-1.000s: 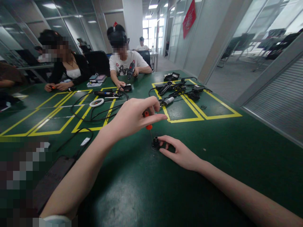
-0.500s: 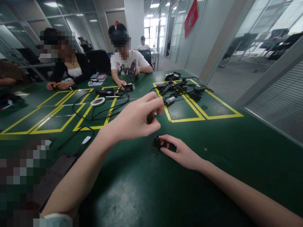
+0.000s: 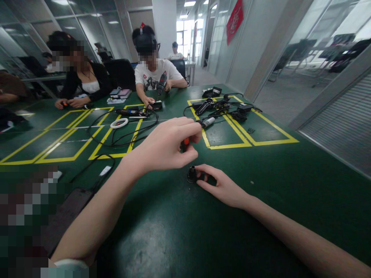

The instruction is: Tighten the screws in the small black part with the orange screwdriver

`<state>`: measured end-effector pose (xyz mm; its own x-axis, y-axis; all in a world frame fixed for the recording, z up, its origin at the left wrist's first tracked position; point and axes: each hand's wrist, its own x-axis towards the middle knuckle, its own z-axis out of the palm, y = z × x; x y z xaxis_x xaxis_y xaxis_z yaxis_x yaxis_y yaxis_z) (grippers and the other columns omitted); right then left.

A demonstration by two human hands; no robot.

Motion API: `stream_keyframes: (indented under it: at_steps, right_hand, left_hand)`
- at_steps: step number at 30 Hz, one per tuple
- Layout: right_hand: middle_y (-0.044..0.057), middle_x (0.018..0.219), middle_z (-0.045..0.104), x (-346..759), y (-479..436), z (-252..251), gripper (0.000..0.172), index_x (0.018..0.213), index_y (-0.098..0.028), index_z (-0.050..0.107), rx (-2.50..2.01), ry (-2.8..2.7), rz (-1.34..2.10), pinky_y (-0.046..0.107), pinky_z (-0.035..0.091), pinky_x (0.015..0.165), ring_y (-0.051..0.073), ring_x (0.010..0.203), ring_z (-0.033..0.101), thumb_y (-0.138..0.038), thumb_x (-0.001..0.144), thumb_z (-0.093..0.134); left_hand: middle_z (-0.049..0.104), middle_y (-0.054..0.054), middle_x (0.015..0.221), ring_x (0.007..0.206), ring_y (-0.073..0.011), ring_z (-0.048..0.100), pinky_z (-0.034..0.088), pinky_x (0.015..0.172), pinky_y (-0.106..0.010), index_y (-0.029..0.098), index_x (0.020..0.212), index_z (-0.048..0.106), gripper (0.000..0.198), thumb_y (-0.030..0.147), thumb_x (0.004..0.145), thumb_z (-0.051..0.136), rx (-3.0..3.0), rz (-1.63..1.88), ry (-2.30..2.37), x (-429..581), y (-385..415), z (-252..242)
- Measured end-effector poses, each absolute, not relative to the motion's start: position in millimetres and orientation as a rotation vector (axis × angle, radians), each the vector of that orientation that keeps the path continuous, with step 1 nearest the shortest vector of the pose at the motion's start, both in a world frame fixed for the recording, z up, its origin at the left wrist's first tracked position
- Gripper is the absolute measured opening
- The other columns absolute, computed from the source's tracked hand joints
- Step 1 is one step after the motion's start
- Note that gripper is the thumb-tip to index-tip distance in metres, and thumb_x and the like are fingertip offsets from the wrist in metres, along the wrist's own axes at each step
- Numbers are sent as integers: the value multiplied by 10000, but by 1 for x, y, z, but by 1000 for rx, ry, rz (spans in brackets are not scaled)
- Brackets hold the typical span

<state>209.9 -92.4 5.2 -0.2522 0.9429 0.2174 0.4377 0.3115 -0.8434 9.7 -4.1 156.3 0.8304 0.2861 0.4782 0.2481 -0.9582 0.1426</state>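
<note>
My left hand (image 3: 171,144) is closed, palm down, around what looks like a screwdriver (image 3: 185,144) with an orange and black handle. Only a bit of that handle shows between thumb and fingers; its lower end is hidden. Just below stands a small black round part (image 3: 191,175) with a wide base and a narrow upright neck, resting on the green table. My right hand (image 3: 216,183) pinches this part from the right side, thumb and fingers curved against it. Whether the screwdriver touches the part, I cannot tell.
Yellow tape outlines (image 3: 232,146) mark the table (image 3: 261,231). Black cables and tools (image 3: 223,108) lie at the back right. A white tape ring (image 3: 119,123) and looped cable are at left, a dark power adapter (image 3: 68,212) nearer. Across, a person (image 3: 158,73) holds a power drill (image 3: 161,84).
My left hand has turned slightly and dropped a little, and more orange of the handle shows. My right hand and the black part stay where they were.
</note>
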Motion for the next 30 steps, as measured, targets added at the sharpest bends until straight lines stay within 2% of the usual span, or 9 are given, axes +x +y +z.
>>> stream_keyframes:
  at_steps: [5, 10, 15, 18, 21, 27, 30]
  right_hand:
    - [87, 1089, 706, 211, -92, 6, 318, 1236, -196, 680, -1213, -1779, 894, 329, 549, 761, 180, 849, 632, -265, 938, 591]
    - [87, 1114, 708, 212, -92, 7, 315, 1213, -219, 707, -1265, -1721, 961, 302, 530, 681, 195, 886, 642, -316, 936, 593]
    - [69, 1035, 720, 212, -91, 7, 302, 1193, -207, 708, -1248, -1724, 951, 328, 545, 755, 191, 865, 654, -302, 928, 600]
    - [67, 1033, 719, 211, -91, 7, 301, 1200, -208, 705, -1238, -1730, 944, 324, 550, 750, 189, 856, 655, -288, 930, 600]
    - [61, 1020, 718, 211, -91, 8, 286, 1189, -208, 704, -1221, -1736, 940, 323, 555, 763, 181, 840, 650, -270, 929, 600]
    - [64, 1042, 717, 211, -91, 9, 293, 1199, -206, 692, -1228, -1736, 954, 329, 558, 777, 181, 847, 654, -265, 927, 601]
    - [62, 1039, 720, 211, -91, 9, 295, 1200, -210, 689, -1227, -1737, 955, 328, 555, 774, 179, 843, 654, -264, 925, 597]
  left_hand:
    - [664, -25, 806, 727, -130, 580, 411, 678, -244, 166, 835, 617, 107, 124, 870, 525, 2888, 790, 389, 10, -2, 155]
    - [658, -1, 746, 662, -111, 575, 374, 622, -221, 171, 834, 609, 92, 229, 905, 612, 2855, 795, 437, 9, -2, 154]
    - [649, 2, 729, 651, -116, 571, 357, 613, -225, 177, 838, 605, 130, 289, 898, 634, 2891, 778, 484, 8, -1, 153]
    - [639, 9, 721, 648, -119, 563, 366, 623, -230, 180, 854, 603, 49, 227, 845, 614, 2900, 766, 470, 8, -3, 154]
    - [638, 9, 734, 652, -119, 565, 379, 624, -232, 180, 869, 605, 68, 182, 804, 585, 2867, 731, 444, 8, -6, 156]
    - [673, 4, 804, 697, -119, 601, 412, 663, -229, 182, 1026, 638, 163, 222, 873, 600, 2818, 693, 420, 6, -7, 158]
    - [671, 14, 775, 681, -117, 602, 400, 647, -226, 187, 1026, 633, 165, 293, 899, 636, 2807, 702, 456, 7, -5, 157]
